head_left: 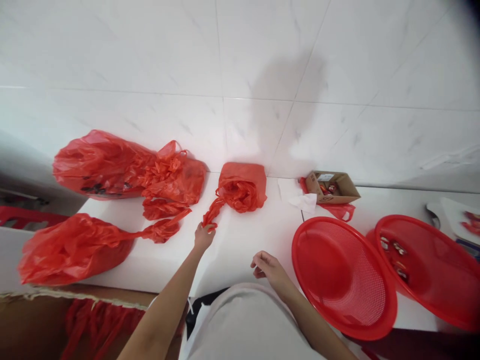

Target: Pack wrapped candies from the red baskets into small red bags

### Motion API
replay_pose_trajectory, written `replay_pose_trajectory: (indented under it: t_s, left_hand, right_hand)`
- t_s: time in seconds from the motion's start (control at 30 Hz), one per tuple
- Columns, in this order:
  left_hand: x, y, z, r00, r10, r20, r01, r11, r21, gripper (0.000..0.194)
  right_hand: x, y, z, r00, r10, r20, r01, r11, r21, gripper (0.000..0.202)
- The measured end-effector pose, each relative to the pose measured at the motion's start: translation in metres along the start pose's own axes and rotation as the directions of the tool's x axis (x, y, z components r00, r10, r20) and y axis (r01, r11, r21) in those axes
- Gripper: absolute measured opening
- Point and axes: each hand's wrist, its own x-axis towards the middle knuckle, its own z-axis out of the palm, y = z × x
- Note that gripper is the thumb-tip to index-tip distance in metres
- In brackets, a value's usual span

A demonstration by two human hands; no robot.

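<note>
A red plastic bag (243, 186) sits on the white table against the tiled wall, its top bunched up. From it a twisted red strip of plastic trails down to the left, and my left hand (205, 235) pinches the end of that strip. My right hand (263, 265) hovers over the table near its front edge, fingers loosely curled and apart, holding nothing. To the left lie more filled red bags, a large one (101, 165) at the back and another (78, 247) nearer the front.
Right of my hands stand a red mesh basket (337, 265) and a second red basket (431, 260) holding several small packets. A small cardboard box (347, 186) is by the wall. At the lower left, a large open carton (33, 325) holds red plastic.
</note>
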Motion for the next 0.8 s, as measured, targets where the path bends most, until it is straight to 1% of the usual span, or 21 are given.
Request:
replay_pose_trajectory:
  t_s: [0.1, 0.17, 0.2, 0.27, 0.33, 0.37, 0.4, 0.47, 0.5, 0.53, 0.57, 0.6, 0.7, 0.77, 0.8]
  left_hand:
    - [-0.011, 0.004, 0.014, 0.994, -0.011, 0.105, 0.005, 0.998, 0.059, 0.009]
    - [-0.029, 0.012, 0.02, 0.981, 0.014, 0.194, -0.027, 0.998, 0.063, 0.011]
    - [-0.041, 0.018, 0.023, 0.97, 0.032, 0.241, -0.047, 0.997, 0.058, 0.014]
    - [-0.068, 0.031, 0.026, 0.936, 0.07, 0.345, -0.075, 0.997, 0.002, 0.022]
    - [-0.094, 0.046, 0.027, 0.878, 0.115, 0.464, -0.052, 0.988, -0.146, 0.024]
    - [-0.105, 0.053, 0.028, 0.844, 0.137, 0.519, -0.021, 0.974, -0.224, 0.023]
    - [-0.114, 0.059, 0.028, 0.809, 0.156, 0.567, 0.016, 0.958, -0.286, 0.023]
    - [-0.126, 0.068, 0.029, 0.756, 0.17, 0.632, 0.072, 0.938, -0.339, 0.021]
    - [-0.129, 0.071, 0.03, 0.742, 0.17, 0.649, 0.089, 0.934, -0.347, 0.021]
    - [-0.129, 0.073, 0.03, 0.735, 0.167, 0.657, 0.11, 0.927, -0.359, 0.02]
    - [-0.127, 0.074, 0.03, 0.741, 0.16, 0.652, 0.133, 0.917, -0.375, 0.02]
    - [-0.124, 0.075, 0.029, 0.76, 0.149, 0.633, 0.152, 0.906, -0.396, 0.02]
    - [-0.105, 0.07, 0.019, 0.852, 0.113, 0.511, 0.144, 0.888, -0.437, 0.023]
    - [-0.092, 0.066, 0.008, 0.91, 0.086, 0.405, 0.106, 0.897, -0.429, 0.025]
    - [-0.086, 0.064, 0.002, 0.932, 0.069, 0.355, 0.092, 0.905, -0.415, 0.026]
  right_hand:
    - [0.001, -0.004, -0.001, 1.0, -0.016, -0.015, 0.016, 1.0, -0.018, 0.038]
    - [0.003, 0.0, -0.003, 0.999, -0.033, -0.036, 0.033, 0.999, -0.022, 0.038]
    - [0.005, 0.003, -0.005, 0.997, -0.046, -0.066, 0.044, 0.999, -0.022, 0.038]
    - [0.01, 0.01, -0.008, 0.979, -0.072, -0.19, 0.069, 0.997, -0.019, 0.037]
    - [0.016, 0.014, -0.011, 0.94, -0.075, -0.334, 0.084, 0.996, 0.011, 0.039]
    - [0.018, 0.014, -0.013, 0.925, -0.069, -0.373, 0.093, 0.995, 0.047, 0.042]
    - [0.019, 0.013, -0.015, 0.926, -0.064, -0.373, 0.106, 0.99, 0.094, 0.045]
    - [0.021, 0.009, -0.018, 0.956, -0.089, -0.279, 0.144, 0.972, 0.185, 0.045]
    - [0.021, 0.006, -0.021, 0.965, -0.121, -0.234, 0.172, 0.962, 0.212, 0.042]
    - [0.022, 0.003, -0.024, 0.963, -0.157, -0.22, 0.207, 0.952, 0.227, 0.039]
    - [0.022, 0.0, -0.027, 0.951, -0.19, -0.243, 0.248, 0.94, 0.236, 0.035]
    - [0.022, -0.002, -0.032, 0.929, -0.216, -0.301, 0.295, 0.923, 0.248, 0.033]
    - [0.021, -0.012, -0.052, 0.816, -0.245, -0.523, 0.456, 0.829, 0.323, 0.028]
    - [0.017, -0.02, -0.07, 0.751, -0.26, -0.607, 0.542, 0.767, 0.342, 0.029]
    - [0.014, -0.024, -0.079, 0.732, -0.278, -0.622, 0.566, 0.757, 0.327, 0.029]
